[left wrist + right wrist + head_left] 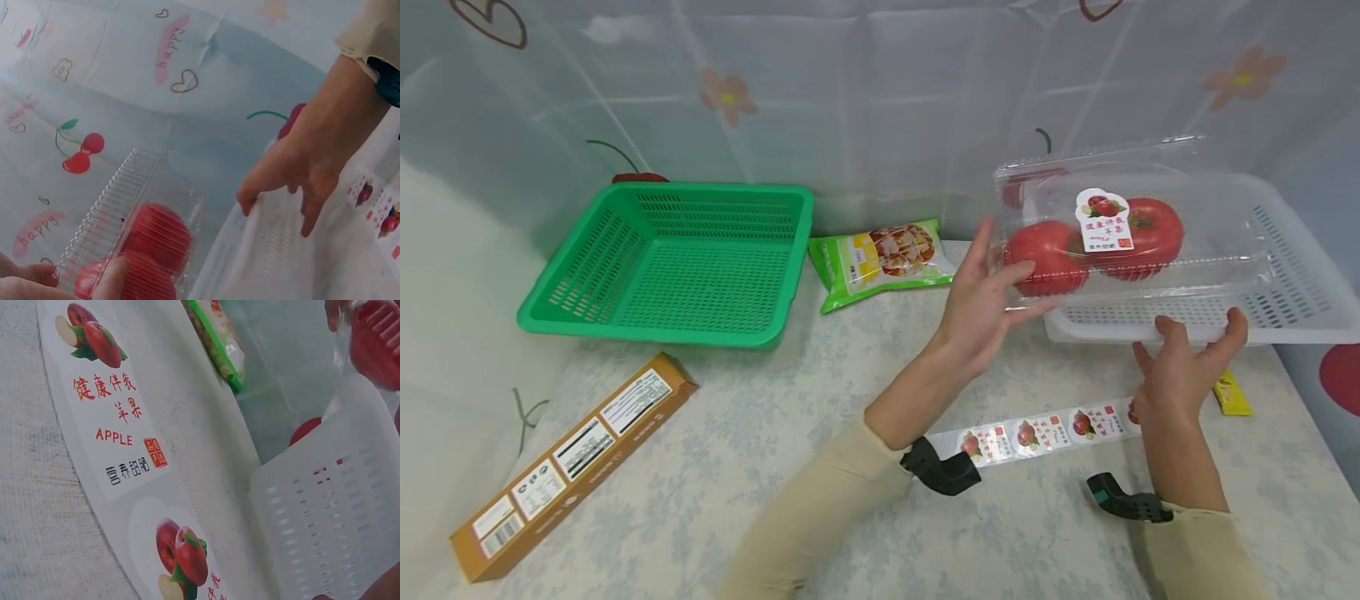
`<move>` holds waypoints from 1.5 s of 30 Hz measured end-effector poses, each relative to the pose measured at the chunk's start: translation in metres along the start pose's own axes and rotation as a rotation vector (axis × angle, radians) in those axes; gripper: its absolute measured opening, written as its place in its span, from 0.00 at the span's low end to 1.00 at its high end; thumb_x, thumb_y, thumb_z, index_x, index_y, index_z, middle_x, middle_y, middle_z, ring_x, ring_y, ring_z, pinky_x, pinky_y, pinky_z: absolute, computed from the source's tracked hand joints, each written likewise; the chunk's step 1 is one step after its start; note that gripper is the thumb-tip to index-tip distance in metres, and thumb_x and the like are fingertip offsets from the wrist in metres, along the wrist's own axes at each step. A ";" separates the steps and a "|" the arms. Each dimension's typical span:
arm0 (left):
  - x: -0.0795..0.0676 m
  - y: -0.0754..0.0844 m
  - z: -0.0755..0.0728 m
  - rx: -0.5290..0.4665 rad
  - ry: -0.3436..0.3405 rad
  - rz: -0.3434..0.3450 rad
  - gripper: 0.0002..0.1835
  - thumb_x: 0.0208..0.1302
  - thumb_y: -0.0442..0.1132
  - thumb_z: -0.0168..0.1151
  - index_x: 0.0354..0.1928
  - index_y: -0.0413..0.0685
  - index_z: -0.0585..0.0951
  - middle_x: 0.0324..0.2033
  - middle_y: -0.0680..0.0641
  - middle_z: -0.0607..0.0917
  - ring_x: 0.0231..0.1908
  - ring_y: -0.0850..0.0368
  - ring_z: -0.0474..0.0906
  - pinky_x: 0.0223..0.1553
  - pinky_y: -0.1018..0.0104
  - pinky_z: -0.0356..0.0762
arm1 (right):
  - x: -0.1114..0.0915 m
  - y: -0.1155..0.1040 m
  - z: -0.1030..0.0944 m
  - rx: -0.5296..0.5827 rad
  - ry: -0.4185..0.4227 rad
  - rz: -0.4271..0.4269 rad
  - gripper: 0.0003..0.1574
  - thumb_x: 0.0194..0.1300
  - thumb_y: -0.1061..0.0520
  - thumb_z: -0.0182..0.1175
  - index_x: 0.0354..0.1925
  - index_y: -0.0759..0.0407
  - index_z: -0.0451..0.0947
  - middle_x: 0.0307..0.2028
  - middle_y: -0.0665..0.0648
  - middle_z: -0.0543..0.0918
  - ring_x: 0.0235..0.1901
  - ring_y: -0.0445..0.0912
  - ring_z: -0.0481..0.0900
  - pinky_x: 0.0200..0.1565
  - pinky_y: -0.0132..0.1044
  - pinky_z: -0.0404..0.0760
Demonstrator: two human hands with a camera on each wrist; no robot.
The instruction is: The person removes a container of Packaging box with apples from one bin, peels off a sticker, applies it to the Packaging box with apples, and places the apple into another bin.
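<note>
My left hand (977, 308) grips the left end of a clear plastic clamshell box (1217, 242), thumb on the front side. Inside sit two large red round fruits (1048, 258), and a white apple-picture label (1103, 221) is on the lid. The box is held above a white perforated basket (1300, 275). By the basket's front rim, my right hand (1176, 375) has its fingers spread; whether they touch the rim I cannot tell. In the left wrist view the right hand (300, 162) points its fingers down beside the basket (275, 250).
A strip of apple labels (1030, 435) lies on the table between my forearms. Farther left are a green-and-yellow food packet (887, 258), a green basket (700, 292) and a long brown carton (572, 467). A small yellow packet (1231, 393) lies beside my right hand.
</note>
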State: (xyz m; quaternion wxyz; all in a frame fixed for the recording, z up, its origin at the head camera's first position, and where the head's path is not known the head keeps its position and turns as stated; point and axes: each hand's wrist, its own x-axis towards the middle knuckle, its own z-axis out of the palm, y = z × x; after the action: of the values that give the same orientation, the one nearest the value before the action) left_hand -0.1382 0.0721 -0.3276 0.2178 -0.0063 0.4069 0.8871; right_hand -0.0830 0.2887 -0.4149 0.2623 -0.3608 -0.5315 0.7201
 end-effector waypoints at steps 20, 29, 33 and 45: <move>0.050 -0.062 0.056 0.015 0.026 0.060 0.38 0.67 0.26 0.56 0.76 0.56 0.59 0.62 0.50 0.66 0.60 0.44 0.69 0.48 0.40 0.76 | 0.005 0.003 0.000 -0.018 0.015 -0.059 0.46 0.68 0.56 0.62 0.71 0.27 0.49 0.70 0.39 0.56 0.69 0.42 0.58 0.63 0.47 0.66; 0.066 -0.103 0.066 0.146 0.235 0.000 0.35 0.66 0.28 0.60 0.73 0.57 0.65 0.60 0.49 0.69 0.59 0.41 0.71 0.44 0.42 0.79 | 0.001 0.007 -0.005 0.009 0.037 -0.011 0.47 0.67 0.59 0.62 0.71 0.28 0.50 0.70 0.39 0.55 0.69 0.40 0.57 0.63 0.48 0.67; 0.071 -0.107 0.069 0.213 0.337 -0.029 0.34 0.65 0.29 0.62 0.71 0.58 0.67 0.58 0.49 0.72 0.56 0.44 0.73 0.42 0.45 0.81 | 0.000 0.010 -0.006 0.017 0.037 -0.018 0.46 0.67 0.59 0.62 0.71 0.29 0.51 0.70 0.40 0.57 0.69 0.41 0.58 0.63 0.50 0.67; 0.082 -0.105 0.073 0.599 0.355 -0.060 0.44 0.53 0.37 0.75 0.71 0.62 0.65 0.55 0.57 0.67 0.53 0.59 0.67 0.47 0.62 0.79 | 0.004 0.007 -0.001 -0.028 0.050 -0.026 0.46 0.67 0.57 0.63 0.71 0.28 0.50 0.70 0.40 0.56 0.69 0.40 0.57 0.62 0.48 0.68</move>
State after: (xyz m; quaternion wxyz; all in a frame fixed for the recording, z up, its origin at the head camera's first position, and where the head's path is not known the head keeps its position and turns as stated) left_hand -0.1592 0.2163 -0.3693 0.1618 -0.1082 0.6803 0.7066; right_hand -0.0846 0.2898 -0.4227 0.2798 -0.3752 -0.5398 0.6997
